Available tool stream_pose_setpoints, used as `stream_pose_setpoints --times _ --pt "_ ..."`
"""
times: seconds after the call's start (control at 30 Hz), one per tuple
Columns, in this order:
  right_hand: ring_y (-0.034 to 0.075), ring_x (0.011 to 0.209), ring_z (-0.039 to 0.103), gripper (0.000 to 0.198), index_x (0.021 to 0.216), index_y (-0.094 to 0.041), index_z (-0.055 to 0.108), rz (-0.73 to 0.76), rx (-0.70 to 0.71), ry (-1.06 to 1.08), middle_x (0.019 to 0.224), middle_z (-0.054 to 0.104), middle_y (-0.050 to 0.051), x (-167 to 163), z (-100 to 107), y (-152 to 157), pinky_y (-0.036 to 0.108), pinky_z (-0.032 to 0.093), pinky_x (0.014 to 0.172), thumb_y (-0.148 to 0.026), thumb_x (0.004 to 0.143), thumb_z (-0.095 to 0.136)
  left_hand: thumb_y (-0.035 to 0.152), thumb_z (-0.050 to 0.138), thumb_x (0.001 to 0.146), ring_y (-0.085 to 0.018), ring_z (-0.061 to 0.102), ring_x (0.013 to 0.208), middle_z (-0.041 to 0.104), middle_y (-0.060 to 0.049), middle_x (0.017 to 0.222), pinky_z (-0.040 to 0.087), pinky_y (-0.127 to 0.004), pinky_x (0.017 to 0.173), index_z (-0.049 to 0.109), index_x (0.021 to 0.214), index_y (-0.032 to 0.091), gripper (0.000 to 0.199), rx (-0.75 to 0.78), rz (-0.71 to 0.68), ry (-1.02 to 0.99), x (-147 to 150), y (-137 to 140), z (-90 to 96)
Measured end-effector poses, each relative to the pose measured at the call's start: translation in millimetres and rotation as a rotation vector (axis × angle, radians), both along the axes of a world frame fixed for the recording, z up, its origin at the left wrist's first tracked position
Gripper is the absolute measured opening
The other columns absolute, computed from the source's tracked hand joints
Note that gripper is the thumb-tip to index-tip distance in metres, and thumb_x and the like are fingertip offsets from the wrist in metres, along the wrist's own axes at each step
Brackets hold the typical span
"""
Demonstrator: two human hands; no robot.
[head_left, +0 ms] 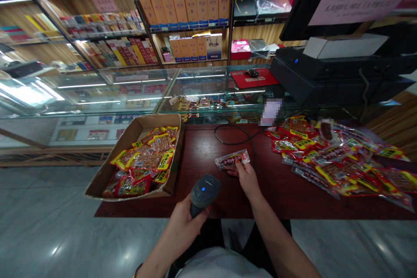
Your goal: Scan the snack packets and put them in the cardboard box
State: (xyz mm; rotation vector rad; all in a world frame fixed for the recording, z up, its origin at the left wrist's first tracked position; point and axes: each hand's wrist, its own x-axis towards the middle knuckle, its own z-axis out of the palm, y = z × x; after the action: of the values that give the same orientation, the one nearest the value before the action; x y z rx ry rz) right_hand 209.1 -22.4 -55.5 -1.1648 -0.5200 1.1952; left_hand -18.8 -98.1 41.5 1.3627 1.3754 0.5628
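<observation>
My left hand (185, 230) is wrapped round the handle of a dark grey barcode scanner (206, 189), which shows a small blue light. Its head is tilted toward the middle of the table. My right hand (246, 177) pinches a clear snack packet (228, 160) with dark print and a red corner, just above the dark red wooden table (198, 147). To the left, a cardboard box (177, 152) holds several red and yellow snack packets (146, 156). On the right side of the table lies a loose pile of similar packets (325, 152).
A black cable (221, 141) loops across the table behind the packet. Behind stands a glass display counter (130, 84) with a red mouse pad (237, 79) and black mouse (251, 73). A monitor (299, 8) and black machine (293, 69) occupy the right. Shelves of boxes (182, 11) line the back.
</observation>
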Motion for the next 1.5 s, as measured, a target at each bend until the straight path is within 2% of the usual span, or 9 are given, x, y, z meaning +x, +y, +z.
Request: stream_pose_setpoints --times 0.23,0.43,0.73,0.87,1.07,1.23,1.3,1.4,1.5 --pt "0.035 0.088 0.081 0.048 0.102 -0.024 0.063 0.012 -0.065 0.002 0.080 0.079 0.003 3.7 1.3 -0.1 0.051 0.068 0.078 -0.055 0.070 0.083 0.024 0.061 0.084 -0.012 0.053 0.045 0.057 0.007 0.059 0.040 -0.022 0.048 0.064 0.092 0.018 0.010 0.018 -0.038 0.040 0.5 -0.8 2.7" --pt "0.034 0.084 0.081 0.049 0.100 -0.024 0.062 -0.022 -0.073 0.021 0.079 0.079 0.003 1.8 1.1 0.5 0.049 0.068 0.075 -0.054 0.068 0.084 0.033 0.063 0.083 -0.012 0.053 0.044 0.057 0.007 0.057 0.040 -0.022 0.044 0.062 0.090 0.018 0.017 -0.008 0.024 0.011 3.9 0.4 4.7" --pt "0.030 0.077 0.081 0.050 0.094 -0.022 0.063 -0.004 -0.003 0.112 0.081 0.080 0.003 6.7 -0.5 -0.2 0.044 0.069 0.070 -0.052 0.065 0.090 0.052 0.067 0.077 -0.010 0.047 0.034 0.054 0.004 0.043 0.036 -0.020 0.037 0.057 0.065 0.020 0.036 -0.203 0.098 -0.167 20.9 7.6 3.3" --pt "0.028 0.078 0.081 0.050 0.100 -0.023 0.066 0.008 0.021 0.135 0.092 0.082 0.003 6.1 2.3 -2.3 0.044 0.069 0.071 -0.052 0.067 0.089 0.053 0.070 0.076 -0.010 0.048 0.034 0.056 0.005 0.044 0.035 -0.019 0.036 0.057 0.067 0.021 0.036 -0.239 0.160 -0.242 29.7 8.8 5.1" --pt "0.027 0.077 0.081 0.048 0.095 -0.023 0.065 -0.046 0.013 0.132 0.087 0.081 0.002 8.0 7.6 -3.5 0.042 0.069 0.069 -0.053 0.066 0.089 0.056 0.075 0.073 -0.010 0.049 0.034 0.058 0.006 0.048 0.036 -0.020 0.035 0.057 0.073 0.021 0.039 -0.240 0.200 -0.264 26.1 9.3 3.6" --pt "0.023 0.078 0.081 0.042 0.094 -0.023 0.062 -0.048 0.069 0.228 0.087 0.081 0.000 -18.3 51.4 11.6 0.036 0.068 0.074 -0.050 0.073 0.087 0.058 0.072 0.075 -0.010 0.047 0.033 0.054 0.005 0.042 0.036 -0.019 0.036 0.057 0.067 0.021 0.041 -0.229 0.205 -0.177 12.2 6.0 -6.4" --pt "0.023 0.083 0.081 0.043 0.100 -0.024 0.062 0.109 0.145 0.288 0.092 0.081 0.000 -50.5 79.5 25.7 0.039 0.067 0.079 -0.052 0.076 0.084 0.056 0.070 0.077 -0.010 0.047 0.034 0.053 0.004 0.040 0.036 -0.019 0.037 0.057 0.064 0.021 0.040 -0.223 0.206 -0.158 8.5 3.9 -7.4" --pt "0.026 0.096 0.080 0.055 0.124 -0.027 0.059 0.473 0.215 0.271 0.113 0.079 0.004 -104.0 113.2 47.0 0.048 0.066 0.086 -0.055 0.080 0.078 0.055 0.069 0.077 -0.010 0.046 0.034 0.054 0.004 0.039 0.038 -0.020 0.038 0.057 0.064 0.021 0.039 -0.210 0.200 -0.159 6.2 0.7 -4.6" --pt "0.026 0.107 0.077 0.060 0.139 -0.033 0.054 0.580 0.279 -0.100 0.130 0.074 0.006 -123.0 121.7 55.3 0.050 0.064 0.091 -0.051 0.084 0.072 0.056 0.069 0.077 -0.010 0.047 0.035 0.053 0.004 0.039 0.038 -0.020 0.038 0.057 0.064 0.020 0.040 -0.195 0.191 -0.169 5.3 -1.7 -2.4"
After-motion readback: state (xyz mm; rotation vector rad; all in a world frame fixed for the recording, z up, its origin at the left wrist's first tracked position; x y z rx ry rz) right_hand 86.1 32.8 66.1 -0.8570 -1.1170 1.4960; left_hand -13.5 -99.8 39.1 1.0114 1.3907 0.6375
